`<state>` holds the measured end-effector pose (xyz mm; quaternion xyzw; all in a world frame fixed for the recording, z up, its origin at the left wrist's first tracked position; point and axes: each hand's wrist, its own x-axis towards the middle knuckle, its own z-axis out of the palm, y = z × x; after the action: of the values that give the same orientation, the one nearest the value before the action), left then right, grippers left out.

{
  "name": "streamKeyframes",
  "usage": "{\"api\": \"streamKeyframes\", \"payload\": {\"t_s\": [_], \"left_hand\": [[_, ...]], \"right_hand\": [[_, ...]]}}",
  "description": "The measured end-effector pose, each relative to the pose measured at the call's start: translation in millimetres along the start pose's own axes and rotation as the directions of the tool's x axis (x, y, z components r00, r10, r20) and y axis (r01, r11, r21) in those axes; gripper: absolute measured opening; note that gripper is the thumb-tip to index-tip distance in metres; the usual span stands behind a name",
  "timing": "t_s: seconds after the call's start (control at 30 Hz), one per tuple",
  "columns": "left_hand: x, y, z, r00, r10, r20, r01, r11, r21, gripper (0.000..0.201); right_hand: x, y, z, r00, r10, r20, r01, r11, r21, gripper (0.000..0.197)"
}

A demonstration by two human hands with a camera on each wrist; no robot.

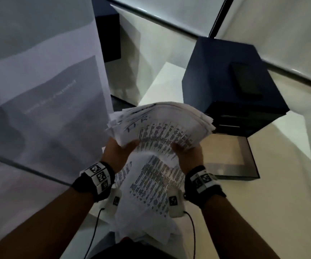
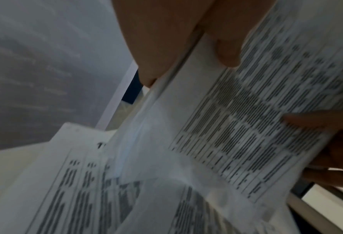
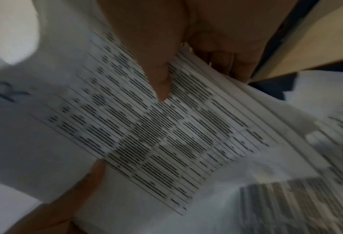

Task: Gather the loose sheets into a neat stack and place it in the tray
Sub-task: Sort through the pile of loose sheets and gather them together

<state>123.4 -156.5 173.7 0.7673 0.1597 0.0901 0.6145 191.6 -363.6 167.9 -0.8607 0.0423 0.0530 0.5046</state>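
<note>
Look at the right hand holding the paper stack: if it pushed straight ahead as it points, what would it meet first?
Probably the dark cabinet beyond the paper stack that the right hand grips; depth is unclear.

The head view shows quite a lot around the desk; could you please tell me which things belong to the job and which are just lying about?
Belonging to the job:
- stack of sheets, gripped by the left hand and right hand
- loose sheets below it
- tray

Just lying about:
- dark drawer box
- phone on top of it
</note>
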Motion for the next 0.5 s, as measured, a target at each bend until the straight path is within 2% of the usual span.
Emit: {"api": "streamKeyframes", "payload": {"t_s": [0.13, 0.23, 0.3, 0.33, 0.4, 0.5], "left_hand": [[16, -3, 7, 0.991, -0.116, -0.061, 0.117, 0.993, 0.006, 0.022], [28, 10, 1, 0.986, -0.11, -0.123, 0.113, 0.993, 0.023, 0.009], [34, 18, -11, 0.982, -0.062, -0.178, 0.074, 0.996, 0.058, 0.021], [38, 20, -19, 0.976, -0.041, -0.215, 0.059, 0.995, 0.076, 0.025], [42, 20, -37, 0.955, -0.025, -0.295, 0.051, 0.996, 0.079, 0.016], [39, 15, -60, 0.933, -0.079, -0.352, 0.116, 0.99, 0.086, 0.014]], "right_hand": [[2, 26, 9, 0.976, 0.218, -0.014, -0.217, 0.956, -0.199, 0.064], [-6, 63, 11, 0.888, 0.46, 0.007, -0.403, 0.786, -0.468, 0.092], [-18, 81, 19, 0.822, 0.57, -0.003, -0.482, 0.692, -0.537, 0.106], [-24, 85, 25, 0.806, 0.592, -0.013, -0.506, 0.677, -0.535, 0.113], [-31, 90, 39, 0.805, 0.592, -0.038, -0.511, 0.659, -0.552, 0.122], [-29, 90, 51, 0.814, 0.57, -0.113, -0.521, 0.63, -0.575, 0.132]]}}
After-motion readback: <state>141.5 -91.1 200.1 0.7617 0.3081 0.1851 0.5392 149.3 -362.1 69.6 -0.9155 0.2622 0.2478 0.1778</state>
